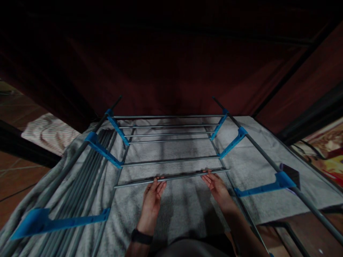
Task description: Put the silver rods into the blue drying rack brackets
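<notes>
A loose grey metal rod (pixel 177 176) lies crosswise in front of me over a grey towel (pixel 171 207). My left hand (pixel 153 195) has its fingers stretched out and touches the rod from below, near its left part. My right hand (pixel 215 185) also reaches the rod with extended fingers, near its right part. The rod sits among the parts of a drying rack (pixel 168 132) with grey rods and blue plastic brackets. A black band is on my left wrist (pixel 141 236).
A bundle of grey rods (pixel 80 178) lies at the left with blue brackets (pixel 57 220). Long side tubes with blue brackets (pixel 270 185) run at the right. A dark phone-like object (pixel 291 174) lies at the right. Dark red fabric hangs behind.
</notes>
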Motion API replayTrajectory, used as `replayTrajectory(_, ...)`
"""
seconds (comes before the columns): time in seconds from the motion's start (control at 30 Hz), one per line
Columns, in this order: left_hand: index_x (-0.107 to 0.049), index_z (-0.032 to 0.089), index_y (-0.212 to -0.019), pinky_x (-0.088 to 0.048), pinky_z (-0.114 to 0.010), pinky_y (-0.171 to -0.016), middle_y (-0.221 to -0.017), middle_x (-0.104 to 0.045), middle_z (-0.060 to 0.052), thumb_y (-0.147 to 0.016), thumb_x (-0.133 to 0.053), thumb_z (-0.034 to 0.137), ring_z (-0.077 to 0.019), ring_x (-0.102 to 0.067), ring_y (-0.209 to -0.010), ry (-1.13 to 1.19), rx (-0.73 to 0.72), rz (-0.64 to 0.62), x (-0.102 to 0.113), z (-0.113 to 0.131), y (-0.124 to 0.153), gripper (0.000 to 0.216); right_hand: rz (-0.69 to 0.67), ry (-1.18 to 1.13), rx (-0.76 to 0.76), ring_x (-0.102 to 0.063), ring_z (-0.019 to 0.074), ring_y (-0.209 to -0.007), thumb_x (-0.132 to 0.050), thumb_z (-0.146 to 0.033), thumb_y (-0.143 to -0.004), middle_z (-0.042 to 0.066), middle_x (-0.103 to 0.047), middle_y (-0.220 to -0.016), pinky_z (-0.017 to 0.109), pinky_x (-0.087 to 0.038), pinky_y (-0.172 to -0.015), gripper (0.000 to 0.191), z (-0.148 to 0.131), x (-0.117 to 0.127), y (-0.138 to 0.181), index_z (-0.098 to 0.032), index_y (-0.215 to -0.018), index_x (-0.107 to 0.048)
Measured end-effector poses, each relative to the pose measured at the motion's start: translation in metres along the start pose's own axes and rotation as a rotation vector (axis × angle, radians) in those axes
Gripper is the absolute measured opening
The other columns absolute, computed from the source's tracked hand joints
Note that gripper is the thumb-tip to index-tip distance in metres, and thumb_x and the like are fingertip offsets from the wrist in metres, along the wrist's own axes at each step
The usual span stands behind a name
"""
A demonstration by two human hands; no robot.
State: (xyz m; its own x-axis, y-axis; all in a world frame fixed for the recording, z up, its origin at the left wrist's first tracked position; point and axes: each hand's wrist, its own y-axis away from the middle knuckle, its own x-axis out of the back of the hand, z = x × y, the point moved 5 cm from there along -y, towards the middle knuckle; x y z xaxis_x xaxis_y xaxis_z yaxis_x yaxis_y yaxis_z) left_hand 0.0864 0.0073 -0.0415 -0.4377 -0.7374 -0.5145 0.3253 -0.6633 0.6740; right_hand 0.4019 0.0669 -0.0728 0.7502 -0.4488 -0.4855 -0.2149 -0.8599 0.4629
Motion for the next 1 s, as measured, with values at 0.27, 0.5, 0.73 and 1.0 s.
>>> replayTrajectory(0.27,-0.076,0.015,-0.089,-0.069,-0.031,-0.093,-0.091,-0.084,-0.009,-0.106,-0.061,0.006,-0.0162,-0.083,-0.083,0.007,-0.095,0.069,0.012,0.025,-0.008,0.025,0.065,-0.005,0.032,-0.080,0.0203,-0.084,-0.109,-0.034,-0.058,0.000,-0.082,-0.085,0.037,-0.070,-0.090,0.042,-0.007,0.012,-0.010,-0.026,-0.076,-0.071)
replayTrajectory(0.5,-0.074,0.018,-0.085,-0.068,-0.029,-0.090,-0.087,-0.082,-0.007,-0.109,-0.054,0.012,-0.0164,-0.084,-0.087,0.001,-0.179,0.139,0.030,0.056,-0.015,0.032,0.124,0.011,0.059,-0.079,0.0208,-0.078,-0.107,-0.036,-0.061,-0.001,-0.079,-0.078,0.040,-0.070,-0.089,0.041,-0.018,0.018,-0.015,-0.027,-0.077,-0.071)
replayTrajectory(0.73,-0.073,0.018,-0.085,-0.069,-0.029,-0.092,-0.086,-0.083,-0.007,-0.108,-0.055,0.009,-0.0165,-0.084,-0.086,0.010,-0.178,0.144,0.030,0.054,-0.013,0.031,0.074,-0.013,0.029,-0.082,0.0221,-0.091,-0.107,-0.032,-0.058,0.000,-0.083,-0.088,0.040,-0.067,-0.097,0.042,-0.017,0.006,-0.008,-0.026,-0.074,-0.069)
replayTrajectory(1.0,-0.078,0.018,-0.091,-0.068,-0.037,-0.103,-0.096,-0.085,-0.010,-0.103,-0.067,0.012,-0.0206,-0.085,-0.096,-0.004,-0.121,0.067,0.021,0.030,-0.011,0.017,-0.005,0.000,-0.015,-0.083,0.0249,-0.093,-0.107,-0.030,-0.053,0.002,-0.086,-0.092,0.042,-0.069,-0.094,0.040,-0.002,-0.009,0.002,-0.026,-0.079,-0.077)
